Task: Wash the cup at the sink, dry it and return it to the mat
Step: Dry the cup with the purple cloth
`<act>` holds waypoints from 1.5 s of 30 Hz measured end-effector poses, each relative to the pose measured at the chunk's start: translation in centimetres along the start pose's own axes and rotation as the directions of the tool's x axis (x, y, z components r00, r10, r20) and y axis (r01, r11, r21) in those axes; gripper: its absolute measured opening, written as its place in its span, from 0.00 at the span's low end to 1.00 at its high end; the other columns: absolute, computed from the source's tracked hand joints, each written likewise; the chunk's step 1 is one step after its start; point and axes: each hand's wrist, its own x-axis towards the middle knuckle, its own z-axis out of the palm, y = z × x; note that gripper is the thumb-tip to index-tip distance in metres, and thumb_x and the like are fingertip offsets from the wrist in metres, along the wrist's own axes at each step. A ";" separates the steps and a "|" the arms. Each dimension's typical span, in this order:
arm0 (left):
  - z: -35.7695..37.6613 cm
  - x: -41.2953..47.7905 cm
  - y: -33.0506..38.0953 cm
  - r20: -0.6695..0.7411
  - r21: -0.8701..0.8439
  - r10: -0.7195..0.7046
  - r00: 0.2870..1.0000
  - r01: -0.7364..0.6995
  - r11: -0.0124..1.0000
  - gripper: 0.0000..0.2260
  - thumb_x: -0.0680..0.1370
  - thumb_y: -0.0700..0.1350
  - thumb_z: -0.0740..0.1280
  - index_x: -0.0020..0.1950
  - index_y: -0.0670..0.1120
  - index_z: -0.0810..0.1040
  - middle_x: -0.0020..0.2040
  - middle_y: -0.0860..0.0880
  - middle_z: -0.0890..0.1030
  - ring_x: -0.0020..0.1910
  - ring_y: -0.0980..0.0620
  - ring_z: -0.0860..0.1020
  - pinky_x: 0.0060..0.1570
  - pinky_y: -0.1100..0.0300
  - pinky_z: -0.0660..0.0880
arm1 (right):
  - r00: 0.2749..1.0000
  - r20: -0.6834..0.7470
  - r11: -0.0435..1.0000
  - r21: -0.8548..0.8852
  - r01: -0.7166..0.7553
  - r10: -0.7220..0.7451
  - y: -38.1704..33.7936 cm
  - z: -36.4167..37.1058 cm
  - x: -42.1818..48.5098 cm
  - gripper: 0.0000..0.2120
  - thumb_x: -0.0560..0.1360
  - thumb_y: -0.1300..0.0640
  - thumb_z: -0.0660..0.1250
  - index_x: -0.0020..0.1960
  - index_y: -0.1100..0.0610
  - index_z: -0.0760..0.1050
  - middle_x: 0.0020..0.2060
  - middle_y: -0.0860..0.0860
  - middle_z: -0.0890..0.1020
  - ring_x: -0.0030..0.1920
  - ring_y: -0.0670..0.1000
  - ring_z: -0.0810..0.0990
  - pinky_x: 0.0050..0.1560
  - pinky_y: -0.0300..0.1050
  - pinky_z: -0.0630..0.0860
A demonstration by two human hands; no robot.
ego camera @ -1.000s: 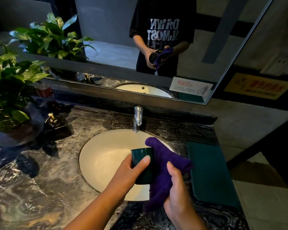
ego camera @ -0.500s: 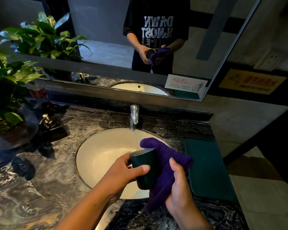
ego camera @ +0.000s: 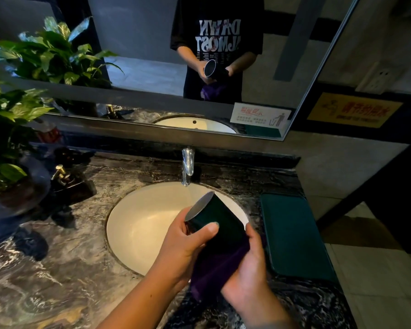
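A dark green cup (ego camera: 215,216) is tilted with its mouth toward the upper left, over the front right of the white sink basin (ego camera: 150,224). My left hand (ego camera: 188,243) grips the cup near its rim, thumb across its side. My right hand (ego camera: 249,274) holds a purple cloth (ego camera: 220,264) against the cup's bottom end. The cloth hangs below the cup. The dark green mat (ego camera: 294,236) lies flat on the counter just right of the sink, with nothing on it.
A chrome faucet (ego camera: 187,166) stands behind the basin; no water runs. A dark soap dispenser (ego camera: 65,180) and a potted plant (ego camera: 7,129) sit at the left on the marble counter (ego camera: 57,257). A mirror (ego camera: 152,55) spans the wall. The counter ends right of the mat.
The cup has tipped from upright to tilted, mouth toward the upper left. The purple cloth has moved from the cup's right side and top down under its base.
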 end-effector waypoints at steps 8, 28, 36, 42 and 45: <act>-0.7 -0.2 0.0 -0.040 0.455 0.274 0.961 -0.227 0.861 0.26 0.63 0.55 0.79 0.58 0.64 0.77 0.56 0.61 0.83 0.57 0.63 0.80 0.51 0.71 0.77 | 1.000 0.020 1.000 -0.001 0.005 -0.005 -0.9 -0.4 -0.3 0.34 0.73 0.37 0.61 0.72 0.57 0.74 0.67 0.65 0.79 0.57 0.66 0.83 0.65 0.67 0.70; -0.8 -0.3 0.3 0.052 0.505 0.266 0.963 -0.255 0.824 0.26 0.63 0.53 0.80 0.57 0.69 0.77 0.57 0.63 0.83 0.58 0.63 0.80 0.52 0.71 0.77 | 0.998 -0.030 0.997 -0.051 -0.061 0.060 -2.7 -0.9 1.3 0.36 0.78 0.33 0.54 0.71 0.58 0.76 0.68 0.67 0.78 0.63 0.68 0.78 0.69 0.69 0.67; -1.1 0.1 0.1 0.027 0.522 0.306 0.952 -0.274 0.807 0.30 0.63 0.53 0.80 0.63 0.60 0.75 0.58 0.62 0.82 0.59 0.61 0.80 0.55 0.65 0.78 | 0.989 -0.010 0.988 -0.051 -0.145 0.144 -1.4 -1.2 0.3 0.37 0.77 0.34 0.57 0.72 0.62 0.75 0.69 0.70 0.76 0.66 0.70 0.77 0.70 0.68 0.69; -1.6 0.0 0.0 0.028 0.566 0.312 0.950 -0.273 0.778 0.28 0.62 0.55 0.80 0.59 0.69 0.75 0.58 0.64 0.82 0.58 0.62 0.79 0.54 0.69 0.77 | 0.992 -0.048 0.992 -0.044 -0.116 0.114 -2.1 -1.2 0.5 0.37 0.77 0.35 0.56 0.72 0.62 0.74 0.68 0.70 0.76 0.67 0.70 0.75 0.71 0.71 0.65; -1.0 -0.3 -0.3 0.071 0.579 0.290 0.955 -0.276 0.767 0.28 0.64 0.53 0.81 0.61 0.67 0.75 0.60 0.61 0.82 0.60 0.60 0.80 0.55 0.64 0.79 | 0.992 -0.013 0.991 -0.052 -0.125 0.124 -1.6 -0.8 0.3 0.35 0.77 0.37 0.58 0.69 0.64 0.77 0.64 0.70 0.79 0.60 0.71 0.82 0.57 0.70 0.79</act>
